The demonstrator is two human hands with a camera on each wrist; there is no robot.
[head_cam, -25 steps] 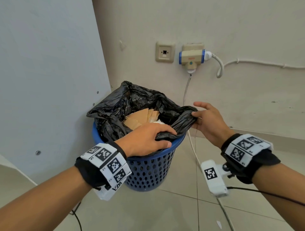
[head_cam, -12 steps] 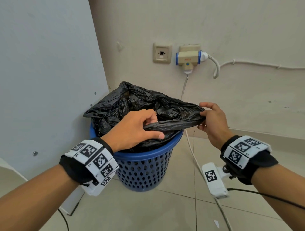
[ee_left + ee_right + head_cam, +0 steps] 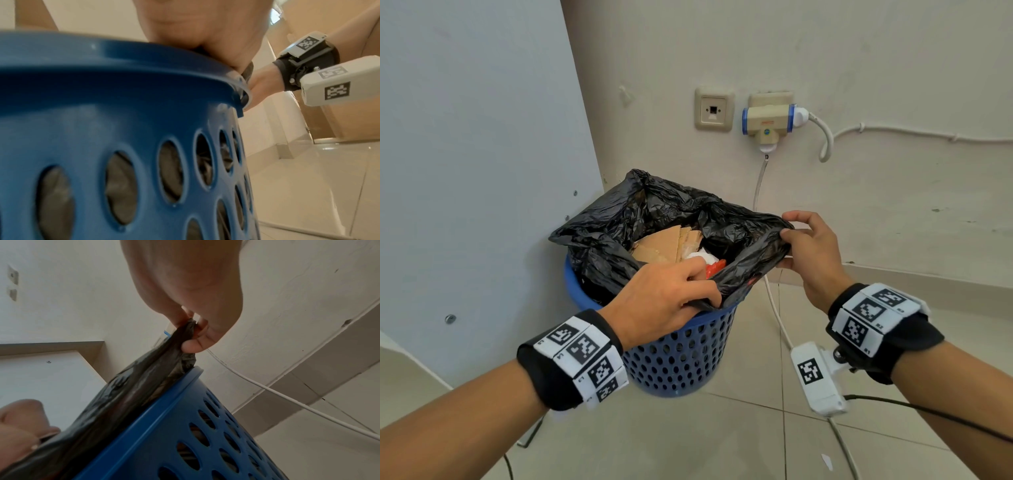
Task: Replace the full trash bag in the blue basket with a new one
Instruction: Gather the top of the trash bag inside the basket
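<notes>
A blue perforated basket [image 3: 681,356] stands on the floor in the corner, lined with a black trash bag [image 3: 640,212] holding cardboard pieces [image 3: 667,243] and red and white scraps. My left hand [image 3: 671,301] grips the bag's near edge at the basket's front rim [image 3: 123,68]. My right hand [image 3: 804,246] pinches the bag's right edge [image 3: 185,331] and holds it up above the rim [image 3: 180,386]. The bag's mouth gapes between the two hands.
A white panel [image 3: 476,171] stands to the left of the basket. On the wall behind are a socket [image 3: 714,109] and a plug adapter [image 3: 768,123], with a white cable [image 3: 774,301] hanging down past the basket's right side onto the tiled floor [image 3: 722,438].
My left hand slid to the bag's near edge at the front rim. My right hand pulled its edge right and up, so the bag's mouth opened and the rubbish shows.
</notes>
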